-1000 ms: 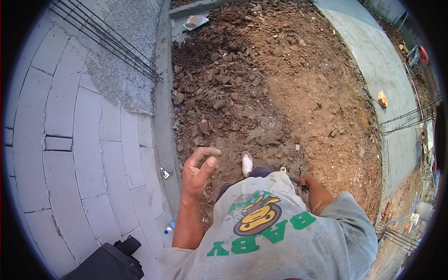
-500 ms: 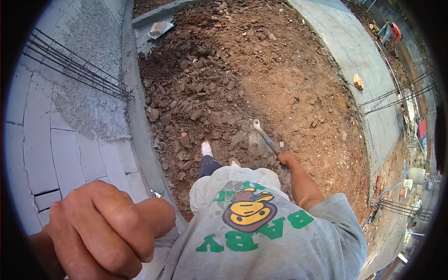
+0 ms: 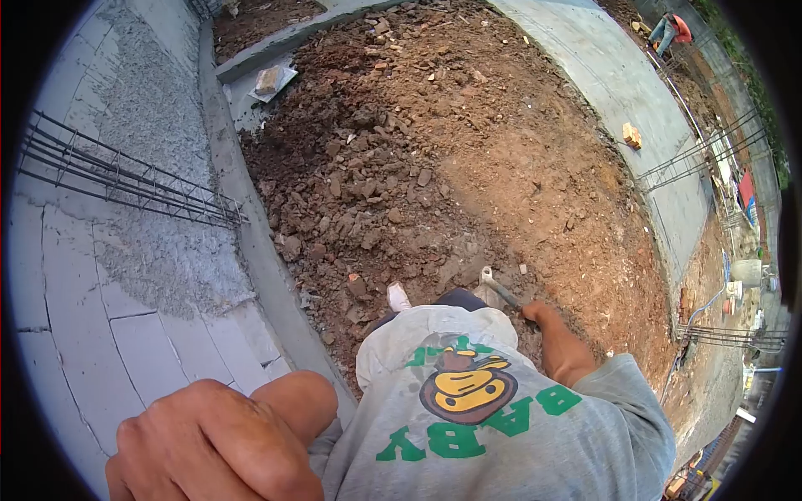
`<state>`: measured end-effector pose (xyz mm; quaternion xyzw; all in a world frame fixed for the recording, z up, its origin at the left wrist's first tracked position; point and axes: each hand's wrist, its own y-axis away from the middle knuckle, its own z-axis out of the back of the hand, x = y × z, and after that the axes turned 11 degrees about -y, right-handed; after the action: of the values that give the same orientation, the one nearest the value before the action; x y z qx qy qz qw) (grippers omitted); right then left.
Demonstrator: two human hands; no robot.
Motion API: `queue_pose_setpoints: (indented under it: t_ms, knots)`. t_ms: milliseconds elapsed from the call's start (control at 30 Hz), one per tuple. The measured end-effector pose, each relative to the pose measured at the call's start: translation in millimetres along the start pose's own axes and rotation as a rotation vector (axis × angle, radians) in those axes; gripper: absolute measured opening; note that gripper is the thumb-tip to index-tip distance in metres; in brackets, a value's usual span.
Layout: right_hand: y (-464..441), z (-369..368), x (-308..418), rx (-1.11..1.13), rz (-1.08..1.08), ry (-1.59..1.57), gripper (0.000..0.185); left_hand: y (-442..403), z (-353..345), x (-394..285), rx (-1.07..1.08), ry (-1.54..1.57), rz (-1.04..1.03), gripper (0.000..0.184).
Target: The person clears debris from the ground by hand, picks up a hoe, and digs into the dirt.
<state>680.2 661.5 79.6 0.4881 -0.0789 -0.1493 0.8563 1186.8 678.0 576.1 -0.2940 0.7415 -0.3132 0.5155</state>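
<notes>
My right hand point(image 3: 545, 316) is closed around the handle of a hoe point(image 3: 504, 293), low beside my right leg. The hoe's metal socket points up, and its blade, partly hidden by my clothing, is down at the soil point(image 3: 535, 200) near my feet. My left hand point(image 3: 221, 442) is a fist close to the camera at the lower left. Whatever it may hold is hidden. A white shoe point(image 3: 398, 296) shows on the broken soil.
A block wall point(image 3: 150, 351) and concrete beam point(image 3: 276, 292) run along the left, with rebar point(image 3: 125, 184) sticking out. At right lies a concrete strip point(image 3: 585, 67) with bricks point(image 3: 631, 135) on it. Another person point(image 3: 671, 33) bends over at the far right. Clods point(image 3: 359, 184) cover the ground ahead.
The hoe's head has come closer to my feet, along with my right hand. My left fist has dropped lower in the view, and the camera has shifted slightly.
</notes>
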Motion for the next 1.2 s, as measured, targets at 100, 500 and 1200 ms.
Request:
queue_pose_setpoints:
  t_ms: [100, 500, 1200]
  knots:
    - [55, 22, 31, 0.11, -0.288, -0.302, 0.038, 0, 7, 12, 0.008, 0.039, -0.018, 0.024]
    - [34, 14, 11, 0.204, -0.298, -0.441, 0.031, 3, -17, 69, 0.011, 0.056, 0.005, 0.024]
    - [-5, 88, 42, 0.027, -0.001, -0.077, 0.05, -3, -85, 83, 0.018, 0.041, 0.075, 0.026]
